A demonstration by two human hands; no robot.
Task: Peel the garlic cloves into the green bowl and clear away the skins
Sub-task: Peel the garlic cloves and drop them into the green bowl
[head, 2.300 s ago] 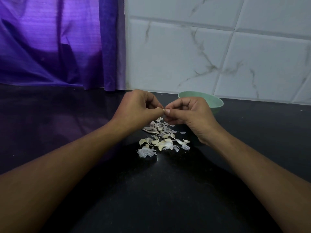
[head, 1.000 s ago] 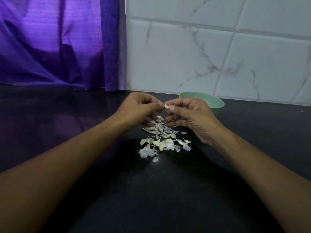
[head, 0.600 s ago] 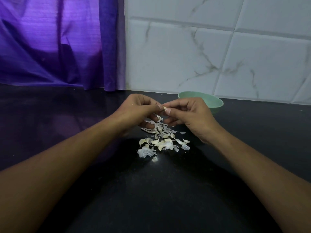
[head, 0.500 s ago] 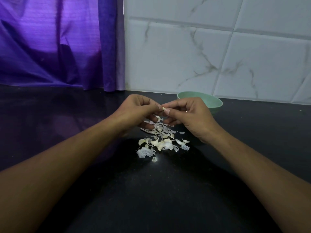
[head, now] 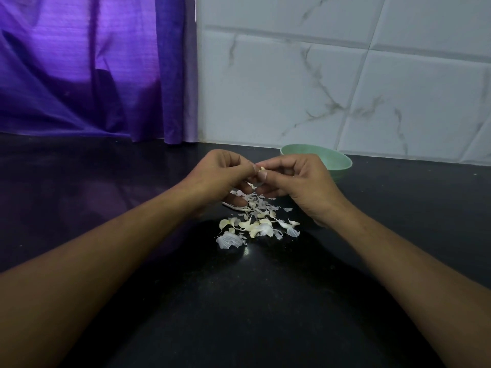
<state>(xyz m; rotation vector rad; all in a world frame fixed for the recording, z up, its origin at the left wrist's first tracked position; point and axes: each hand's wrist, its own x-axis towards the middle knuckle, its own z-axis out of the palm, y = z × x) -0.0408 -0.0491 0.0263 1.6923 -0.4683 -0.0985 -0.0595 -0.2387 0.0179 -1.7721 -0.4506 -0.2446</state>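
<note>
two hands meet at the centre of the frame, fingertips together over a dark countertop [head: 265,301]. the left hand [head: 218,173] and the right hand [head: 300,181] both curl their fingers and pinch one small garlic clove [head: 262,169] between them, a pale sliver showing where the thumbs and forefingers touch. just below the hands, toward the lower middle of the frame, a loose pile of garlic skins [head: 255,221] lies spread on the counter, white and papery, the largest flake at its lower left edge. the green bowl [head: 334,160] stands right of centre, behind the right hand, which hides part of its near side; what it holds cannot be seen from this angle. white marble-veined wall tiles [head: 345,75] fill the upper right of the frame, and a purple curtain [head: 93,67] hangs across the upper left, its hem reaching the counter's back edge.
</note>
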